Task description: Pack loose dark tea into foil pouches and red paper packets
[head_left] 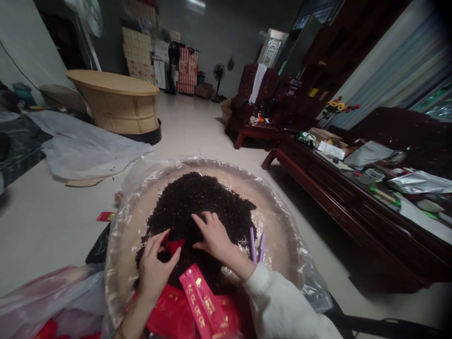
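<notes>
A heap of dark loose tea leaves [201, 202] lies in a wide round tray lined with clear plastic [278, 212] in front of me. My left hand [153, 268] pinches a small red packet [173, 246] at the near edge of the heap. My right hand [213, 235] rests flat on the leaves with its fingers spread, holding nothing. More red packets with gold print [199, 296] lie at the tray's near rim. Two purple sticks [257, 246] stand in the leaves just right of my right wrist.
A long dark wooden table [353, 197] cluttered with foil bags and small items runs along the right. A round pale wooden tub [118, 101] and crumpled plastic sheeting [84, 148] sit on the floor at left. Plastic bags [45, 301] lie at lower left.
</notes>
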Demonstrator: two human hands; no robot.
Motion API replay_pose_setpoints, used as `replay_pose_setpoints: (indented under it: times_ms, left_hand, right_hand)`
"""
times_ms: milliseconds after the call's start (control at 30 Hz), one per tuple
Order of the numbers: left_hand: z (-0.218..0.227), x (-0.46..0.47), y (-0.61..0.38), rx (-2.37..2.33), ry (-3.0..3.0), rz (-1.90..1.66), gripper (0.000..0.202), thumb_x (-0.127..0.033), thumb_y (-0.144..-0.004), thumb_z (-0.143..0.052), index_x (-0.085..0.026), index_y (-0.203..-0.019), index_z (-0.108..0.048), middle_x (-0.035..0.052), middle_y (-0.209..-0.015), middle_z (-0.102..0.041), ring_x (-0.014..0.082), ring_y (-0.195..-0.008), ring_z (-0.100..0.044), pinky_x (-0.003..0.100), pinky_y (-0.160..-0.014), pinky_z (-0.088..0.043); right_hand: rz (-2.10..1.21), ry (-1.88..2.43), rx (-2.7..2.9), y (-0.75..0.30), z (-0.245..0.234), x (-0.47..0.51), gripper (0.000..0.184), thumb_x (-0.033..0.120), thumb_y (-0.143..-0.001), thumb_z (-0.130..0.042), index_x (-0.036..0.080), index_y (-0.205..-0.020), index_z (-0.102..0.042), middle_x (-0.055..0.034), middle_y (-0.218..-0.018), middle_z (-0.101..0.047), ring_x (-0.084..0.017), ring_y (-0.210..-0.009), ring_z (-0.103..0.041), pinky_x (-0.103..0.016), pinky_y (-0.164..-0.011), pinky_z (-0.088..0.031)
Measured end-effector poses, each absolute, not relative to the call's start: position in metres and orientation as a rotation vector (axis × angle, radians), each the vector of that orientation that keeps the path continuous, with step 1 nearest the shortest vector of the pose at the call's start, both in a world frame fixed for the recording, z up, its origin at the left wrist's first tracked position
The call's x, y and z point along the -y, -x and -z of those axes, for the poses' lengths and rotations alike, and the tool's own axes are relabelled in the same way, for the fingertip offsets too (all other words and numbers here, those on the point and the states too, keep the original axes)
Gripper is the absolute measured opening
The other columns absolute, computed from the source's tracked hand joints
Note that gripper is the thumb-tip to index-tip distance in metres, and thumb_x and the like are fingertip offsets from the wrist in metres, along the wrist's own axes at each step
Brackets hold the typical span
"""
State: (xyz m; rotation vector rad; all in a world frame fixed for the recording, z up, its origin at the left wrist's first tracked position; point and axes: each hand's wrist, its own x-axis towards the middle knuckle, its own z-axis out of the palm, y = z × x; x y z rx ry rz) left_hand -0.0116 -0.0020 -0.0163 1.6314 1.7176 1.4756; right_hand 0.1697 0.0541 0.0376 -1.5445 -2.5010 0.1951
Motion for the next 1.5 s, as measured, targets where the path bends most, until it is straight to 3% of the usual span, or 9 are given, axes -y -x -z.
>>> replay_pose_setpoints:
  times_ms: [200, 400, 500, 767, 1000, 1133, 1267, 1400, 1500]
  left_hand:
    - [0.017, 0.002, 0.012, -1.747, -1.649, -1.485, 0.043, -0.039, -0.077, -0.063, -0.018, -0.115, -0.061, 0.0085, -0.108, -0.061, 0.0190, -0.083, -0.065, 0.032, -0.070, -0.060]
    - [0.016, 0.002, 0.012, -1.746, -1.648, -1.480, 0.046, -0.039, -0.076, -0.064, -0.018, -0.116, -0.060, 0.0094, -0.109, -0.061, 0.0185, -0.080, -0.065, 0.032, -0.070, -0.060]
    - [0.017, 0.002, 0.012, -1.760, -1.649, -1.462, 0.047, -0.040, -0.076, -0.064, -0.018, -0.117, -0.060, 0.0093, -0.109, -0.061, 0.0182, -0.078, -0.064, 0.032, -0.070, -0.060]
    - [0.019, 0.002, 0.012, -1.733, -1.647, -1.456, 0.048, -0.041, -0.076, -0.064, -0.019, -0.119, -0.060, 0.0093, -0.110, -0.061, 0.0193, -0.083, -0.064, 0.033, -0.072, -0.059]
    - [0.020, 0.001, 0.011, -1.682, -1.674, -1.452, 0.048, -0.040, -0.077, -0.064, -0.020, -0.121, -0.058, 0.0088, -0.110, -0.060, 0.0203, -0.088, -0.063, 0.033, -0.072, -0.059]
    - [0.019, 0.002, 0.010, -1.693, -1.705, -1.434, 0.049, -0.040, -0.077, -0.064, -0.019, -0.121, -0.058, 0.0090, -0.111, -0.060, 0.0188, -0.085, -0.063, 0.033, -0.072, -0.059]
    - [0.016, 0.002, 0.009, -1.676, -1.719, -1.420, 0.049, -0.041, -0.076, -0.064, -0.020, -0.120, -0.059, 0.0081, -0.109, -0.061, 0.0174, -0.081, -0.063, 0.032, -0.070, -0.058]
    - [0.014, 0.002, 0.007, -1.660, -1.734, -1.419, 0.049, -0.040, -0.076, -0.064, -0.020, -0.120, -0.059, 0.0079, -0.107, -0.061, 0.0162, -0.076, -0.062, 0.031, -0.068, -0.058]
    - [0.014, 0.002, 0.007, -1.655, -1.751, -1.424, 0.048, -0.040, -0.076, -0.064, -0.021, -0.119, -0.060, 0.0077, -0.106, -0.061, 0.0152, -0.072, -0.061, 0.031, -0.067, -0.057]
  right_hand:
    - [0.101, 1.309, 2.634, -0.151, -0.021, -0.053, 0.083, 0.065, -0.071, -0.067, 0.021, -0.138, -0.044, -0.0195, -0.144, -0.039, -0.040, -0.133, -0.027, -0.057, -0.101, -0.029]
    - [0.232, 0.964, 2.833, -0.146, 0.001, -0.057, 0.025, 0.040, -0.091, -0.054, 0.019, -0.099, -0.066, -0.0102, -0.109, -0.062, -0.025, -0.103, -0.050, -0.038, -0.080, -0.039]
    - [0.260, 0.840, 2.875, -0.146, 0.000, -0.058, 0.021, 0.030, -0.095, -0.050, 0.020, -0.087, -0.066, -0.0060, -0.087, -0.063, -0.020, -0.086, -0.050, -0.033, -0.070, -0.036]
    - [0.240, 0.858, 2.777, -0.162, -0.006, -0.064, 0.025, 0.032, -0.096, -0.049, 0.020, -0.079, -0.063, -0.0031, -0.073, -0.059, -0.016, -0.075, -0.048, -0.028, -0.059, -0.032]
    - [-0.596, 1.197, 1.708, -0.169, -0.020, -0.061, 0.030, 0.044, -0.086, -0.059, 0.019, -0.069, -0.062, -0.0001, -0.067, -0.059, -0.014, -0.066, -0.052, -0.026, -0.064, -0.041]
    - [-1.158, 1.205, 0.903, -0.167, -0.028, -0.061, 0.033, 0.048, -0.075, -0.068, 0.019, -0.065, -0.056, 0.0047, -0.059, -0.053, -0.010, -0.053, -0.047, -0.021, -0.049, -0.037]
    - [-1.584, 0.965, 0.394, -0.170, -0.032, -0.063, 0.028, 0.045, -0.077, -0.065, 0.019, -0.074, -0.058, 0.0004, -0.071, -0.063, -0.010, -0.052, -0.052, -0.019, -0.042, -0.036]
    - [-1.726, 0.791, 0.261, -0.172, -0.037, -0.061, 0.037, 0.050, -0.089, -0.043, 0.018, -0.087, -0.063, -0.0081, -0.092, -0.071, -0.020, -0.078, -0.066, -0.034, -0.064, -0.054]
    - [-1.735, 0.765, 0.248, -0.167, -0.041, -0.058, 0.053, 0.056, -0.092, -0.026, 0.018, -0.096, -0.063, -0.0111, -0.102, -0.070, -0.023, -0.094, -0.067, -0.044, -0.079, -0.053]
